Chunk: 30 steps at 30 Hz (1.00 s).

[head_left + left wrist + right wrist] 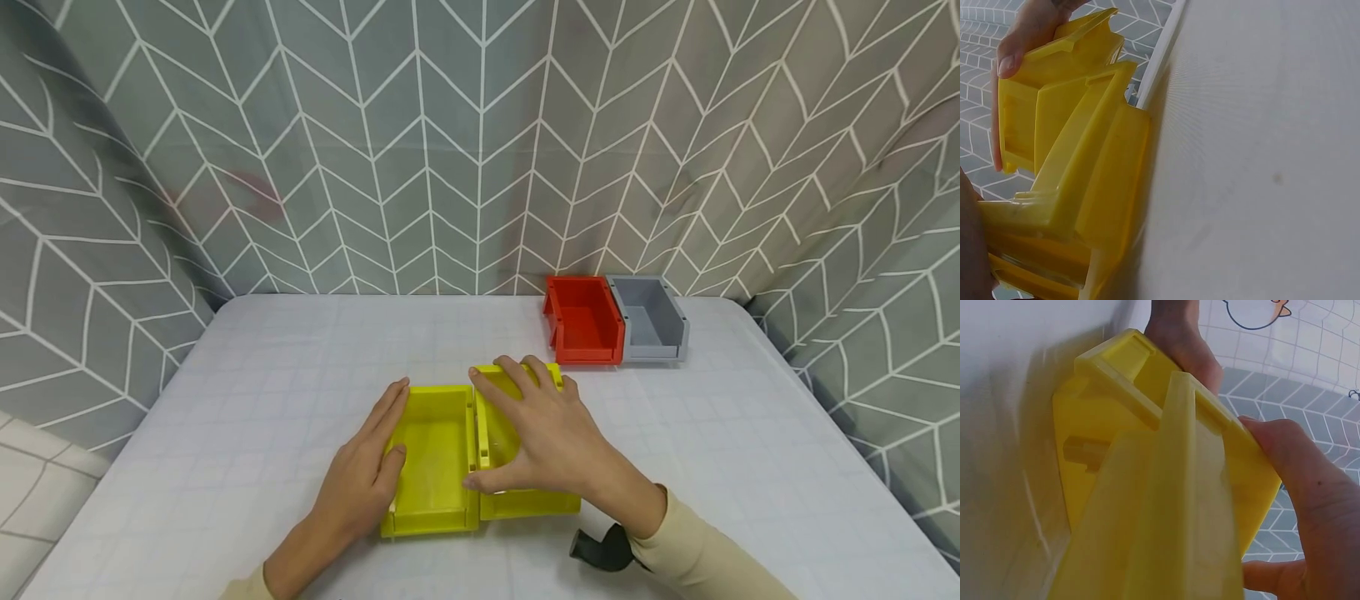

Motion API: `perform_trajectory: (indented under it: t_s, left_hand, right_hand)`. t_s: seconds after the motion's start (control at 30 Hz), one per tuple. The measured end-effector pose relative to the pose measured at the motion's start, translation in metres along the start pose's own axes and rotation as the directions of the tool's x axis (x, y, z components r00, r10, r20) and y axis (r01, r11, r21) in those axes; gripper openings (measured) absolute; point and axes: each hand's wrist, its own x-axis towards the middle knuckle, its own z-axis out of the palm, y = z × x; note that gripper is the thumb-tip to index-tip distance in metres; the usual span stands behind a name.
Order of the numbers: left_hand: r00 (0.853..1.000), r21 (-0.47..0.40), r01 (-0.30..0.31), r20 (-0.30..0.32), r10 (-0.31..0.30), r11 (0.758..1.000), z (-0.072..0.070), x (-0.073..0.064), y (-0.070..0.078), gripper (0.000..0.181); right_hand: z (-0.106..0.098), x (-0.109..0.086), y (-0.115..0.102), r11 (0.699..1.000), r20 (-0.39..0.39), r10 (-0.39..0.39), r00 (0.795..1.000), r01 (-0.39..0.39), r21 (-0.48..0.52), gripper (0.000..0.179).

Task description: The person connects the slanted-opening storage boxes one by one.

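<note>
Two yellow storage bins stand side by side near the middle of the table. My left hand (360, 483) holds the left wall of the left yellow bin (433, 462), fingers along the outside and thumb over the rim. Spread across the right yellow bin (528, 504), my right hand (546, 429) grips it, with its thumb at the wall between the bins and its fingertips toward the far edge. The right bin sits slightly askew against its neighbour. In the left wrist view, the right hand (1032, 31) holds the farther bin by its edge.
A red bin (585, 321) and a grey bin (648, 321) stand together at the table's back right. A black device (603, 550) is at my right wrist. Patterned grey curtain (450, 150) hangs behind the white-covered table (300, 342).
</note>
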Motion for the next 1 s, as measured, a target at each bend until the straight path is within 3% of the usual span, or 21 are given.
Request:
perform_trajectory:
  t_s: [1.0]
  left_hand:
    - [1.000, -0.005, -0.001, -0.005, 0.001, 1.000, 0.0005, -0.0005, 0.0008, 0.070]
  right_hand:
    - [0.0047, -0.0004, -0.0001, 1.000, -0.007, -0.008, 1.000, 0.008, -0.008, 0.109]
